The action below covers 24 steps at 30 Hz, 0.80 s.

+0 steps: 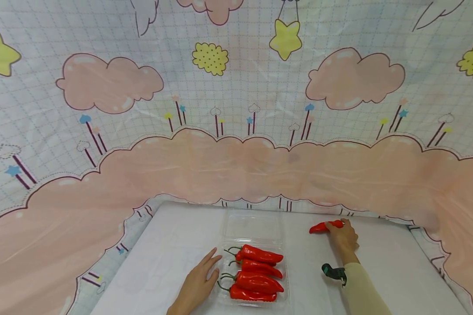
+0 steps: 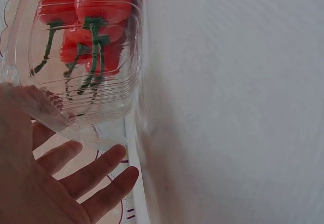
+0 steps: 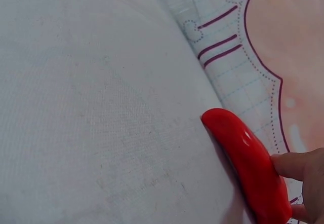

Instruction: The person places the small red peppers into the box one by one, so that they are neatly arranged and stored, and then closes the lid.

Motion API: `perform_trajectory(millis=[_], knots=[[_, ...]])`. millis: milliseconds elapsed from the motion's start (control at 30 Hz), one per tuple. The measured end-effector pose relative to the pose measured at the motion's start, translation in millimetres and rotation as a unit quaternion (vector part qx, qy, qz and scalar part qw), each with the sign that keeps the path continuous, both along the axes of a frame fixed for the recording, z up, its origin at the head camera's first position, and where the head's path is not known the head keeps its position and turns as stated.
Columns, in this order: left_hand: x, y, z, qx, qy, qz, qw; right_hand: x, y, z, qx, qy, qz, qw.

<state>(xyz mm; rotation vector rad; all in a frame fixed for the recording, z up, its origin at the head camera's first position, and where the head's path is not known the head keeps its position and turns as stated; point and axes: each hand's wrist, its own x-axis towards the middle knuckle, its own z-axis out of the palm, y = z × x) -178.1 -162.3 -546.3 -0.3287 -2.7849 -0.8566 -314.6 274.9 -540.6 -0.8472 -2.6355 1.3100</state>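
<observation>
A clear plastic clamshell box (image 1: 287,280) stands in the middle of the table with several red peppers (image 1: 256,282) lying crosswise in it, green stems to the left. My left hand (image 1: 197,280) is at the box's left side, fingers extended; in the left wrist view the fingers (image 2: 104,171) are spread beside the ribbed wall, one partly behind the clear plastic. At the back right, my right hand (image 1: 344,236) holds another red pepper (image 1: 319,228), its tip toward the left. In the right wrist view the thumb (image 3: 288,165) presses against that pepper's glossy side (image 3: 248,158).
The box's lid (image 1: 253,226) lies folded back toward the far edge. A white cloth covers the table (image 1: 161,245). Behind it hangs a patterned curtain (image 1: 236,170) with clouds and stars. A dark band with a small device (image 1: 333,272) sits on my right wrist.
</observation>
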Motion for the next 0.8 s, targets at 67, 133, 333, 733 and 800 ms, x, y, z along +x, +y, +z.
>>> perform_trajectory(millis=[67,133,333,733,800], knots=[[-0.5,-0.1,-0.3,-0.002,0.0,0.0,1.0,0.0,0,-0.3,0.001,0.003,-0.001,1.0],[-0.9,-0.1,-0.5,-0.002,0.0,0.0,1.0,-0.3,0,-0.8,0.0,0.006,-0.002,1.0],[-1.0,0.3,-0.6,-0.002,0.002,0.002,1.0,1.6,0,-2.5,0.0,0.015,-0.005,0.9999],[-0.1,0.1,0.3,0.001,0.003,0.003,1.0,9.4,4,-5.1,-0.032,0.09,-0.01,0.9954],[-0.1,0.0,0.1,0.001,0.004,0.003,1.0,10.0,5,-5.6,-0.038,0.102,-0.017,0.994]])
